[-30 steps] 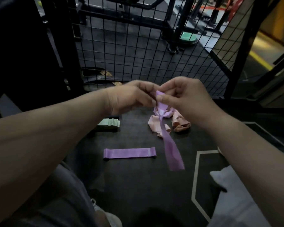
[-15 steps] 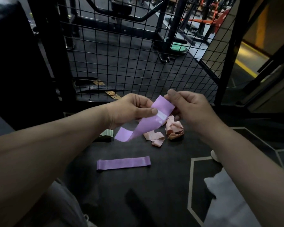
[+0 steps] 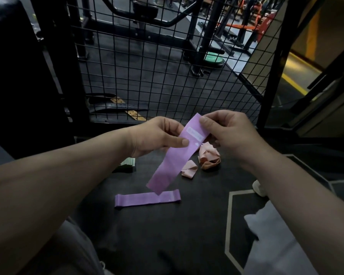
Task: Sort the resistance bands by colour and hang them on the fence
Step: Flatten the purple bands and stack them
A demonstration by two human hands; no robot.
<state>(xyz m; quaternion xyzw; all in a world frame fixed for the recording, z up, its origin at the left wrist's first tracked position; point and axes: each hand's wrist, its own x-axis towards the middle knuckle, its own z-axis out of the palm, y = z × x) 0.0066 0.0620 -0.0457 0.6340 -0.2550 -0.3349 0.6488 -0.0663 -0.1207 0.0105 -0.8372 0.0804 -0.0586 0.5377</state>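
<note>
Since a second ago the purple band (image 3: 175, 159) has gone from a twisted, narrow dangle to a flat, opened strip, and its pale label now faces me. Both hands pinch it. The left hand (image 3: 157, 135) nips the left edge between thumb and curled fingers. The right hand (image 3: 226, 133) nips the top corner, thumb on the face. The two pinches sit close together at the upper end, and the rest hangs free, down and to the left of the grip.

I read that as the untangling done: this band looks ready to join its colour or go up. Right under the hanging tail a second purple band (image 3: 147, 199) lies flat on the floor (image 3: 167, 245), so the purple group is below the grip. Just below the right hand sit the crumpled pink bands (image 3: 209, 157), not yet straightened. Below the left wrist is a folded green stack (image 3: 127, 164).

The fence (image 3: 147, 66) stands beyond the grip, its mesh rising well above the hands — nothing hangs on the part I can see. The way forward and up from the grip looks open. To the right a black post (image 3: 274, 62) frames the mesh, and I would keep the loose tail from catching on the wires.
</note>
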